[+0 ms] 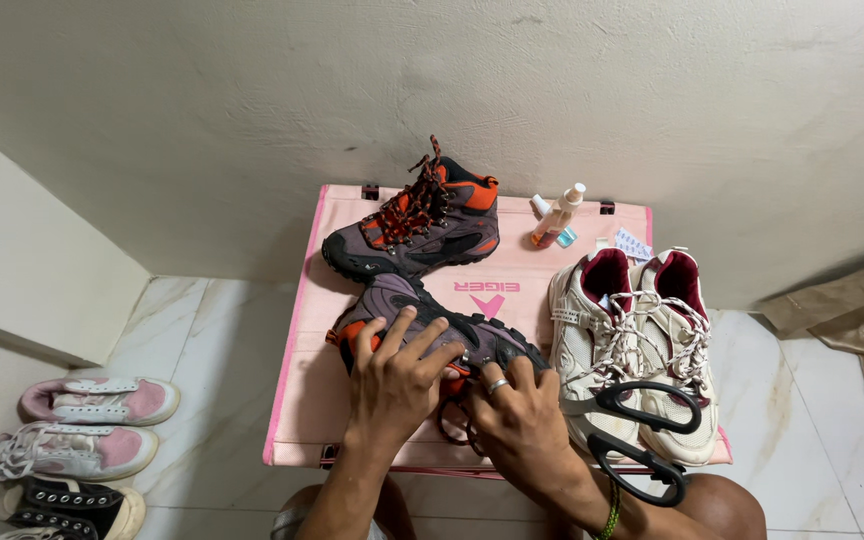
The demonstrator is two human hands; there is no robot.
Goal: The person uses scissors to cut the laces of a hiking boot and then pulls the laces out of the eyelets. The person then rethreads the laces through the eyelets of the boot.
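Both hands hide much of the purple hiking boot (422,325) lying on its side at the pink bench's (302,400) front: the left hand (394,375) lies flat with fingers spread, its grip open, while the ringed right hand (520,415) curls loosely by the laces, clasping nothing.

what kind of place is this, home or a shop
Probably a home, a corner by the wall. A small pink folding table stands on a marble tile floor, and worn pairs of shoes sit loose on the floor rather than on display.
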